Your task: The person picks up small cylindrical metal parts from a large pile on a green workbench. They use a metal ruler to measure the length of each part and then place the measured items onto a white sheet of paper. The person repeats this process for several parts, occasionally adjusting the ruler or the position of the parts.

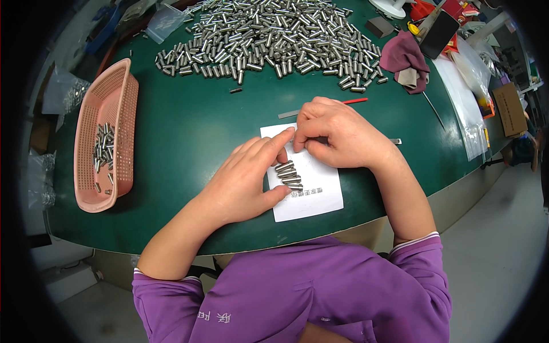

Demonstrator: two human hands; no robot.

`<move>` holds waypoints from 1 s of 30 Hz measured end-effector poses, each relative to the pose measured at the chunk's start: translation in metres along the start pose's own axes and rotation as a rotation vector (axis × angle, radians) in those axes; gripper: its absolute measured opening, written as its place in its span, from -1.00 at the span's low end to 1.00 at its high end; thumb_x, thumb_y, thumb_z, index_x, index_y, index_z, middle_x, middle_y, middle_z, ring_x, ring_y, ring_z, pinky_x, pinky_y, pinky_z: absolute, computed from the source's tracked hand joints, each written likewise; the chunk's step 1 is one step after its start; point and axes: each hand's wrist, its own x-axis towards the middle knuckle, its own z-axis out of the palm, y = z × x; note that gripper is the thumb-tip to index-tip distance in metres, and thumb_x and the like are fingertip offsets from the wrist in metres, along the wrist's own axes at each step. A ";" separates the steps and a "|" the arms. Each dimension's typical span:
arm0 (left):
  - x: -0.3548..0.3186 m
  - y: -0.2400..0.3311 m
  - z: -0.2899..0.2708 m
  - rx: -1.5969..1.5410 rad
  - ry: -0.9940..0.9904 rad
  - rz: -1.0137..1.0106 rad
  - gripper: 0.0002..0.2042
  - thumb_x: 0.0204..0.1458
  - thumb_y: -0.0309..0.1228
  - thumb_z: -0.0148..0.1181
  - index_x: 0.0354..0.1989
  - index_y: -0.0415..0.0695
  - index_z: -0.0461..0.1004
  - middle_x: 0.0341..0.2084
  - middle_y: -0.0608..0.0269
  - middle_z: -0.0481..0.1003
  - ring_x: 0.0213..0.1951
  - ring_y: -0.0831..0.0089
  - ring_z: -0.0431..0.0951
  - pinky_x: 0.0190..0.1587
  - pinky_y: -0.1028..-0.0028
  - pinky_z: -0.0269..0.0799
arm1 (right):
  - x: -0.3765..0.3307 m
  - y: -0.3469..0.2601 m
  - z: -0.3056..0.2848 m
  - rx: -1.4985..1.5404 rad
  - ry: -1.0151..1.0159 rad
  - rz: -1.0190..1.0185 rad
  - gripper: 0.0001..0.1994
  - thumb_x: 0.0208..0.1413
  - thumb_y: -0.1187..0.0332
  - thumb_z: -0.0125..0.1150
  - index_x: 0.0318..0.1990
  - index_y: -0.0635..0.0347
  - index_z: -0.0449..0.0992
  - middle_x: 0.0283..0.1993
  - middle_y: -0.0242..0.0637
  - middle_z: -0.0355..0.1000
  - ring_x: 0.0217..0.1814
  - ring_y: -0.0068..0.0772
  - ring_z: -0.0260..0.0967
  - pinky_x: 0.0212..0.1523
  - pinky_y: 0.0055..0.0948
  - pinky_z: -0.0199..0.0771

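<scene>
Several short silver metal pins (289,175) lie side by side in a row on a white sheet of paper (311,206). My left hand (243,177) brackets this row, its thumb at the near end and a bent finger at the far end, while its forefinger stretches toward my other hand. Just beyond the row, my right hand (343,131) is closed, fingertips bent down to the paper close to my left forefinger. What its fingertips hold, if anything, is hidden.
A large heap of metal pins (269,40) covers the far table. At left stands a pink perforated basket (127,137) with pins inside. Behind my right hand lies a red-handled tool (355,100). A maroon cloth (403,54) and a dark phone-like slab (439,34) are at far right.
</scene>
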 end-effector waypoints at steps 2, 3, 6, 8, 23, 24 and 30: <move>0.000 0.000 0.000 -0.002 0.004 0.001 -0.15 -0.26 -0.51 0.37 0.33 -0.17 0.12 -0.20 0.21 0.44 -0.16 0.30 0.43 0.04 0.35 0.35 | 0.000 -0.001 -0.001 0.004 0.001 0.007 -0.89 -0.17 0.52 0.11 -0.49 0.09 0.55 -0.39 -0.34 0.38 -0.19 -0.21 0.34 -0.07 -0.28 0.34; 0.000 0.000 0.000 -0.003 0.006 0.003 -0.15 -0.26 -0.52 0.37 0.33 -0.17 0.12 -0.20 0.21 0.44 -0.16 0.30 0.43 0.04 0.35 0.35 | 0.000 -0.001 -0.001 0.002 -0.002 0.007 -0.89 -0.17 0.52 0.11 -0.49 0.09 0.55 -0.39 -0.34 0.38 -0.19 -0.21 0.34 -0.07 -0.28 0.34; 0.000 -0.001 0.001 -0.003 0.005 0.003 -0.15 -0.26 -0.52 0.36 0.33 -0.17 0.12 -0.20 0.20 0.44 -0.16 0.29 0.44 0.04 0.34 0.35 | 0.000 0.000 0.000 -0.001 -0.008 0.012 -0.89 -0.16 0.51 0.11 -0.49 0.09 0.55 -0.39 -0.34 0.39 -0.19 -0.21 0.34 -0.07 -0.28 0.35; 0.000 -0.002 0.001 -0.013 0.008 0.002 -0.18 -0.21 -0.47 0.34 0.33 -0.15 0.11 -0.21 0.18 0.43 -0.13 0.25 0.44 0.05 0.31 0.34 | 0.000 0.000 0.000 0.000 -0.010 0.018 -0.89 -0.16 0.51 0.11 -0.49 0.09 0.55 -0.38 -0.35 0.39 -0.19 -0.21 0.34 -0.07 -0.27 0.35; 0.001 -0.004 0.004 -0.011 0.069 0.021 -0.16 -0.22 -0.53 0.34 0.34 -0.16 0.11 -0.22 0.17 0.43 -0.17 0.28 0.44 0.00 0.34 0.39 | -0.001 0.004 0.001 -0.012 0.053 -0.023 -0.87 -0.17 0.54 0.12 -0.44 0.13 0.56 -0.40 -0.35 0.37 -0.27 -0.26 0.30 -0.15 -0.32 0.32; 0.001 -0.004 0.004 -0.008 0.071 0.018 -0.16 -0.22 -0.53 0.34 0.34 -0.16 0.11 -0.22 0.17 0.43 -0.17 0.27 0.44 -0.01 0.34 0.40 | -0.001 0.004 0.001 -0.012 0.054 -0.022 -0.87 -0.17 0.54 0.11 -0.44 0.13 0.56 -0.41 -0.35 0.37 -0.27 -0.25 0.30 -0.15 -0.32 0.32; 0.002 -0.007 0.006 0.018 0.118 0.048 -0.18 -0.23 -0.52 0.34 0.33 -0.17 0.13 -0.22 0.16 0.43 -0.18 0.27 0.44 -0.01 0.33 0.40 | -0.001 0.004 -0.001 -0.020 0.048 -0.021 -0.87 -0.17 0.53 0.11 -0.43 0.13 0.55 -0.40 -0.35 0.36 -0.27 -0.25 0.30 -0.14 -0.32 0.32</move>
